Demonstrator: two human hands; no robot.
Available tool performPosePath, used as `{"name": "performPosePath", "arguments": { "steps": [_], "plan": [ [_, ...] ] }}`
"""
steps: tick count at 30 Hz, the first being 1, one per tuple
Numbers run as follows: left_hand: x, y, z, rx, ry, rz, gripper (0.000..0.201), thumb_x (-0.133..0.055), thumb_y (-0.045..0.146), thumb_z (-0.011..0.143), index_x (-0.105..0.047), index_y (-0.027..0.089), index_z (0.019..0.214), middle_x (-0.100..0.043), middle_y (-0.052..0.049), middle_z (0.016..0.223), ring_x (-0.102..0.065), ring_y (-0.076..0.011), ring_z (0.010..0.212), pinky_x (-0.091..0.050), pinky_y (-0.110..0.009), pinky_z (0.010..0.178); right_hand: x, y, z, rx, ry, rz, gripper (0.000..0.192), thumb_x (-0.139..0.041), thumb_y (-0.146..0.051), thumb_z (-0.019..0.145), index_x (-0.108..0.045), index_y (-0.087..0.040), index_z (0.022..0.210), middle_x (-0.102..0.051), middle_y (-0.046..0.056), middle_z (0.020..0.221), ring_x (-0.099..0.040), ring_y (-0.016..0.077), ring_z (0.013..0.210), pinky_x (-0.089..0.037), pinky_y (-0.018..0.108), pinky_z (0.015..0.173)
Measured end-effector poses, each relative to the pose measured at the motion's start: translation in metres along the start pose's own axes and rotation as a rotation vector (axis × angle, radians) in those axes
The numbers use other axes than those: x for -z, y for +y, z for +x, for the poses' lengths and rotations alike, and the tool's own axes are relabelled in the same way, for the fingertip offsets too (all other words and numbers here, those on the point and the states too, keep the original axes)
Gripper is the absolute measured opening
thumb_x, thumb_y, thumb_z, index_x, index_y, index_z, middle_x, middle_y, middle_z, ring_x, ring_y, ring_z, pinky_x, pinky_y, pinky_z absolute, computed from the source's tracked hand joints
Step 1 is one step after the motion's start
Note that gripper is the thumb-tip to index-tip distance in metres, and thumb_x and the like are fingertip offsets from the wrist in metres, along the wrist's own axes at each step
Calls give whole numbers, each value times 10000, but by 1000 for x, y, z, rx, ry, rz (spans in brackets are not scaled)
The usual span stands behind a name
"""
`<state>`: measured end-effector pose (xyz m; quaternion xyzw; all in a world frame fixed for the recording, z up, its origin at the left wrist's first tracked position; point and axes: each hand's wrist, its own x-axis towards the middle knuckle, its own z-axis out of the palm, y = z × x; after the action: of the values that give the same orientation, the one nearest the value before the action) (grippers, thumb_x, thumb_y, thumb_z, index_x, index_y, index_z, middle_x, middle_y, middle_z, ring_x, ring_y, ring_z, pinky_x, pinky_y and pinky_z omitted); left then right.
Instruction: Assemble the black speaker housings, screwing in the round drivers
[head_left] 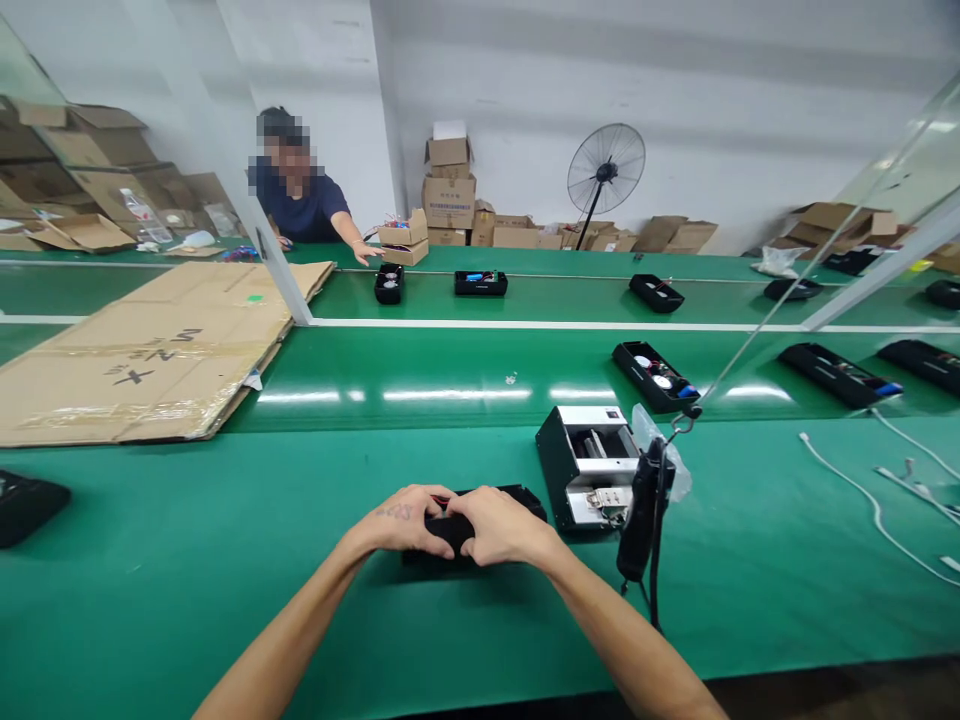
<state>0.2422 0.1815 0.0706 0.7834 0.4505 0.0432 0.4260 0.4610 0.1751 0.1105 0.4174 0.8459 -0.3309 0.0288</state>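
Observation:
A black speaker housing (444, 528) lies on the green bench right in front of me. My left hand (409, 522) grips its left part, thumb on the near side and fingers over the far edge. On its middle and right part, my right hand (499, 525) holds on in the same way, the two thumbs almost meeting. A bit of red wire shows by the left fingers. The hands cover most of the housing's inside. Just right of them stands a black and silver bench machine (585, 470) with an open top.
A black tool (646, 510) hangs on a cord at the right. Open speaker housings (654, 376) sit along the green belt (450, 375). Flattened cardboard (150, 350) lies left. White cables (862, 490) lie right. Across the line, a co-worker (307, 205) reaches toward a housing.

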Motion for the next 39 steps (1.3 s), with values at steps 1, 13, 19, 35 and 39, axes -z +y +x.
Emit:
{"name": "performPosePath", "arguments": {
  "steps": [1,13,19,35,39],
  "plan": [
    [5,-1,4,2,-14,-20,369,-931,417,645,-639,209,560,-758,24,1357,-745,-252,1065,-554,-312,896,3,2,5,-10,-14,5,486,-850,-231,743,-800,-226,1226,-856,86,1096,-785,308,989,-436,297,686],
    [10,-4,13,13,-44,-136,405,-891,481,595,-598,201,586,-757,21,1210,-658,-185,901,-445,-272,733,15,8,19,-8,-51,78,368,-946,-290,710,-833,-220,1053,-801,-18,896,-697,185,807,-374,245,608],
    [8,-3,9,9,-33,-136,420,-892,460,596,-565,202,547,-769,12,1207,-687,-214,959,-463,-280,757,7,5,8,7,7,64,480,-887,-231,756,-814,-217,1230,-849,46,1039,-744,254,981,-429,269,725],
    [2,0,5,-60,-15,-170,490,-858,570,643,-555,201,531,-758,5,1127,-637,-189,900,-413,-291,727,1,-3,2,-11,25,-45,483,-843,-302,782,-790,-217,1255,-863,83,1037,-783,305,961,-420,311,710],
    [3,1,5,-65,-17,-171,503,-870,561,646,-545,200,517,-761,12,1115,-625,-179,891,-410,-286,727,-1,-5,1,-48,28,-50,483,-856,-324,775,-799,-227,1244,-866,94,1086,-787,329,1031,-449,319,742]
  ]
}}
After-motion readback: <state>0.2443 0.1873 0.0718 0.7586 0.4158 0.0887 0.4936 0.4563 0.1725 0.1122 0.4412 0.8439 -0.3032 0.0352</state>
